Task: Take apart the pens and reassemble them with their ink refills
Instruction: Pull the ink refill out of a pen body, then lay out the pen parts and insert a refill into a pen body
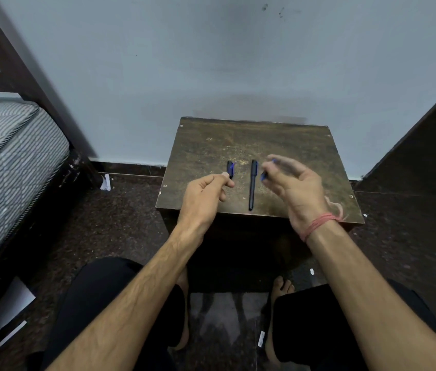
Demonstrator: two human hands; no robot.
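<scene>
pen [252, 184] lies whole on table [286, 145], between the hands | left hand [206, 195] pinches a pen part [230, 169] at the fingertips | right hand [295, 187] blurred, grips a small blue-black piece [264, 175] | risk: blurred right hand may fumble its piece off the table edge
</scene>
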